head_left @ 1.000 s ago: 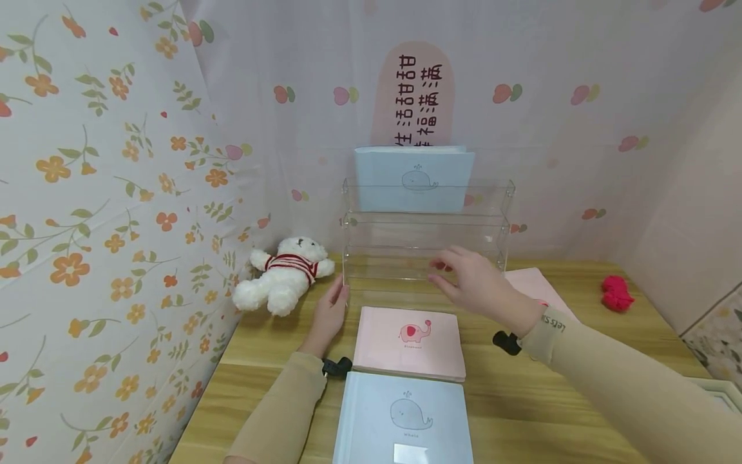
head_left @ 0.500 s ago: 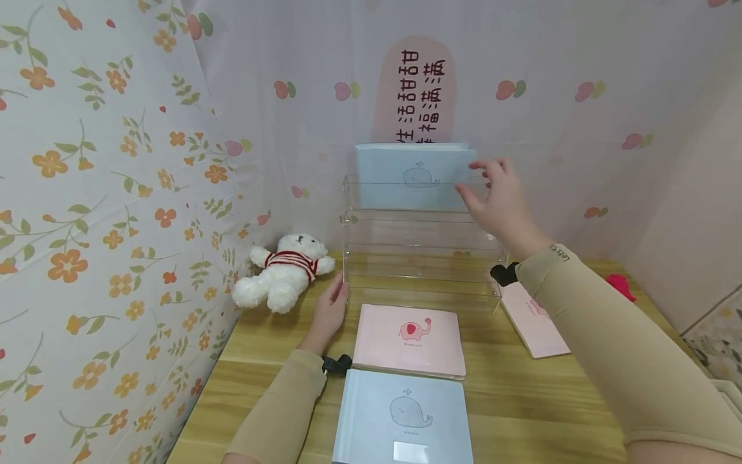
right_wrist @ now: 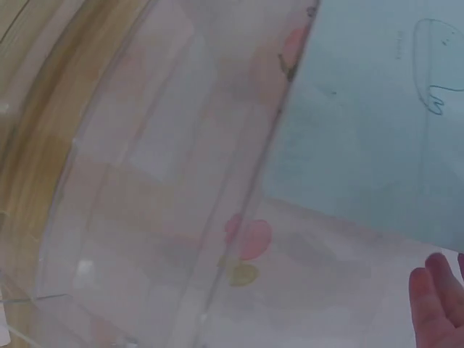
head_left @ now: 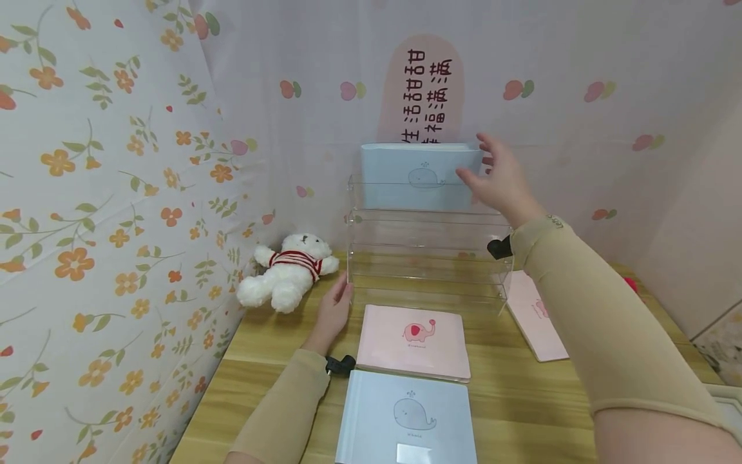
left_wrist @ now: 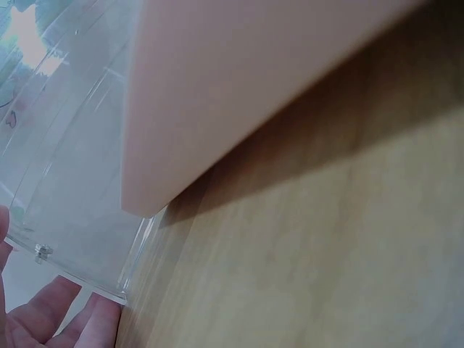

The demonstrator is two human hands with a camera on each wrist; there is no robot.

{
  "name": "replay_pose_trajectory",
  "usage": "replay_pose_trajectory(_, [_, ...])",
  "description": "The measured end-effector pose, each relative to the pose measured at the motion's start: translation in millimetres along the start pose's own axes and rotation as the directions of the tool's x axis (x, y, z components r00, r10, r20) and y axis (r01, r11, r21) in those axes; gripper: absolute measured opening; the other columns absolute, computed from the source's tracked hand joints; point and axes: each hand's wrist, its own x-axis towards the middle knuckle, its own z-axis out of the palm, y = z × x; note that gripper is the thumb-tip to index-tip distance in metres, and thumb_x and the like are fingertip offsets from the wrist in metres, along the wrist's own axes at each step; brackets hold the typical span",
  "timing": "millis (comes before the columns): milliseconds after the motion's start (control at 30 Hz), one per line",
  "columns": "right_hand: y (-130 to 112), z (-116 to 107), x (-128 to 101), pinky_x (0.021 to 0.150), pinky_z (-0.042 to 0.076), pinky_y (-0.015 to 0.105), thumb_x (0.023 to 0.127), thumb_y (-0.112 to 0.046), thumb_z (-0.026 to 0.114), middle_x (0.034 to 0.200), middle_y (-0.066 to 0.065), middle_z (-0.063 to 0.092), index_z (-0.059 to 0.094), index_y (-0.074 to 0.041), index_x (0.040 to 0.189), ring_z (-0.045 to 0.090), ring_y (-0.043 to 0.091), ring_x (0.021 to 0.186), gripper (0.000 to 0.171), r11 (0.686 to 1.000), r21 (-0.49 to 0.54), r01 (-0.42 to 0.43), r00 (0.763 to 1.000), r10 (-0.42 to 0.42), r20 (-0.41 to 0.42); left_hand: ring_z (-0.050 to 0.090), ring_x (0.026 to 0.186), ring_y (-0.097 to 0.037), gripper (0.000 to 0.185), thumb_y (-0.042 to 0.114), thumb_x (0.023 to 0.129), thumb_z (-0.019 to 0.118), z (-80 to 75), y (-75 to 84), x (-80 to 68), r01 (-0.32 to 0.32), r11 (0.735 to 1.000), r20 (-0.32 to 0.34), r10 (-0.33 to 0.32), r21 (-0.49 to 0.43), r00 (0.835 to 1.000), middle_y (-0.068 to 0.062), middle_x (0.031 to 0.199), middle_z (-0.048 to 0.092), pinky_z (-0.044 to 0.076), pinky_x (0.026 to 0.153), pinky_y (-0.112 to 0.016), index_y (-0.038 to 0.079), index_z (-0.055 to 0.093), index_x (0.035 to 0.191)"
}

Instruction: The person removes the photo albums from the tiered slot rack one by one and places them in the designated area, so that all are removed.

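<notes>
A blue whale book (head_left: 385,174) stands upright in the top tier of a clear acrylic rack (head_left: 429,281), rising above its front bar. Beside the book's right end is my right hand (head_left: 501,183), thumb over the front cover and fingers spread near the top corner. In the right wrist view the fingertips (right_wrist: 435,272) are right at the book's edge. My left hand (head_left: 334,310) rests against the lower left side of the rack; its fingertips (left_wrist: 61,290) touch the side panel in the left wrist view. The lower tiers hold no book.
A pink elephant book (head_left: 385,341) lies flat before the rack, and a blue whale book (head_left: 371,412) lies nearer. At the right lies another pink book (head_left: 530,309), partly behind the right arm. A white teddy bear (head_left: 284,277) in a striped shirt sits left.
My right hand has risen from the lower tiers to the right end of the upright blue book, then moved slightly in behind its corner. My left hand stays at the rack's side.
</notes>
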Motion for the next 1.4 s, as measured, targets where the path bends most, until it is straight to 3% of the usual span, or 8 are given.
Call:
replay_pose_trajectory(233, [-11.0,3.1,11.1,0.132,0.042,0.059,0.108,-0.035,0.069,0.176,0.019,0.039,0.031,-0.022,0.174,0.048,0.044,0.157,0.078,0.999,0.039,-0.020,1.000,0.020,0.005,0.056,0.153,-0.036,0.053,0.033,0.116,0.058,-2.6,0.7,0.7,-0.002,1.000,-0.005,0.002,0.002,1.000,-0.014,0.165,0.058,0.044,0.130,-0.054,0.015,0.052,0.165])
replay_pose_trajectory(500, [-19.3,17.2,13.1,0.140,0.027,0.058,0.109,-0.040,0.068,0.181,0.010,0.034,0.042,-0.025,0.170,0.029,0.035,0.169,0.069,0.997,0.018,-0.069,0.998,0.069,-0.010,0.056,0.153,-0.036,0.052,0.032,0.116,0.058,-3.3,1.1,0.6,-0.013,1.000,-0.005,0.013,0.005,1.000,-0.014,0.165,0.057,0.044,0.130,-0.054,0.014,0.052,0.165])
replay_pose_trajectory(667, [-20.2,22.2,15.2,0.137,0.032,0.056,0.110,-0.037,0.066,0.177,0.010,0.041,0.052,-0.019,0.163,0.036,0.033,0.165,0.058,0.993,0.045,-0.111,0.993,0.112,-0.028,0.057,0.152,-0.038,0.050,0.028,0.116,0.057,-3.5,-1.4,1.8,-0.042,0.999,-0.008,0.042,-0.007,0.999,-0.016,0.163,0.059,0.044,0.130,-0.054,0.013,0.054,0.164])
replay_pose_trajectory(867, [-22.5,27.8,16.6,0.135,0.037,0.055,0.111,-0.033,0.067,0.174,0.007,0.044,0.058,-0.018,0.153,0.041,0.031,0.161,0.046,0.979,0.106,-0.175,0.983,0.180,-0.038,0.057,0.152,-0.037,0.050,0.028,0.116,0.058,-4.2,-4.4,2.8,-0.031,0.999,-0.009,0.031,-0.009,0.999,-0.015,0.163,0.059,0.044,0.130,-0.054,0.015,0.054,0.164])
replay_pose_trajectory(1067, [-23.5,34.3,16.9,0.137,0.033,0.050,0.112,-0.026,0.064,0.173,0.005,0.047,0.062,-0.017,0.143,0.039,0.026,0.161,0.033,0.974,0.136,-0.181,0.976,0.195,-0.097,0.057,0.152,-0.036,0.051,0.031,0.116,0.059,-3.5,-6.2,3.7,-0.028,1.000,-0.004,0.028,-0.010,1.000,-0.014,0.163,0.059,0.044,0.130,-0.053,0.017,0.054,0.164])
replay_pose_trajectory(1267, [-27.1,38.0,14.1,0.124,0.045,0.045,0.112,-0.017,0.062,0.166,0.005,0.052,0.063,-0.018,0.136,0.045,0.022,0.150,0.023,0.957,0.213,-0.197,0.959,0.233,-0.160,0.056,0.152,-0.037,0.051,0.033,0.116,0.059,0.1,-8.3,1.5,-0.035,0.999,-0.001,0.035,-0.013,0.999,-0.015,0.162,0.060,0.044,0.129,-0.056,0.019,0.054,0.164])
replay_pose_trajectory(1400, [-31.1,35.3,12.0,0.121,0.048,0.041,0.112,-0.013,0.062,0.152,0.001,0.058,0.063,-0.023,0.127,0.048,0.017,0.141,0.018,0.940,0.305,-0.154,0.948,0.227,-0.222,0.056,0.152,-0.037,0.051,0.031,0.116,0.059,-0.4,-8.9,2.8,-0.041,0.999,-0.004,0.041,-0.024,0.999,-0.015,0.163,0.059,0.044,0.130,-0.055,0.017,0.054,0.164])
